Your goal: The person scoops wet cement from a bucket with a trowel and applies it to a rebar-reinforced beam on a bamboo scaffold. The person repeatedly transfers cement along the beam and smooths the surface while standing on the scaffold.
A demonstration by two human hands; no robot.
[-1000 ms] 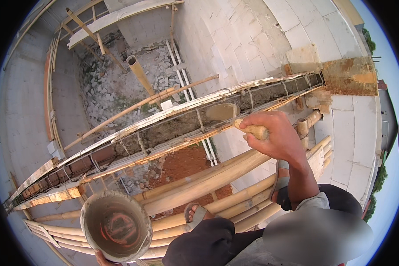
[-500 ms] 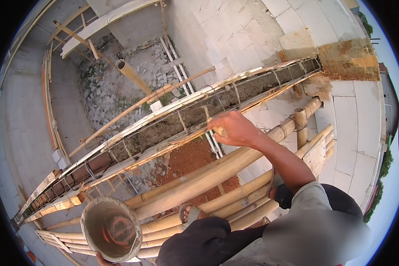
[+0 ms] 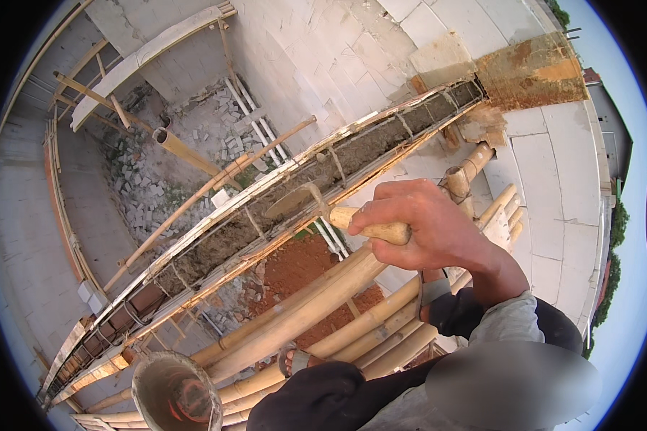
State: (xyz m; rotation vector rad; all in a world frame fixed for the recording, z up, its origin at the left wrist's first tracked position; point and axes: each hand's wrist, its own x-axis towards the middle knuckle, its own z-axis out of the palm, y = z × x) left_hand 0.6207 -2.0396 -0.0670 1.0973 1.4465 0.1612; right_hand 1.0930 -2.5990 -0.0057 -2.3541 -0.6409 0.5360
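My right hand (image 3: 424, 223) is closed around the wooden handle of a trowel (image 3: 370, 224). The trowel's blade rests on or just above grey wet concrete (image 3: 230, 233) inside a long narrow formwork trough (image 3: 273, 174). Bent steel bars cross the trough on both sides of the blade. At the lower left stands a mortar-crusted bucket (image 3: 145, 384), with a little grey and reddish residue inside. My left hand is outside the picture; the bucket's lower edge is cut off too.
Thick bamboo poles (image 3: 302, 294) run beneath me as scaffolding, my sandalled feet on them. Beyond the trough, a lower floor holds broken block rubble (image 3: 172, 165), a bamboo prop (image 3: 187, 151) and white pipes (image 3: 255, 122). A pale block wall (image 3: 553, 165) rises at the right.
My right hand has drawn back toward me and turned, bringing the trowel's blade into view over the concrete. The fingers under the bucket have slipped out of view as the head view shifted.
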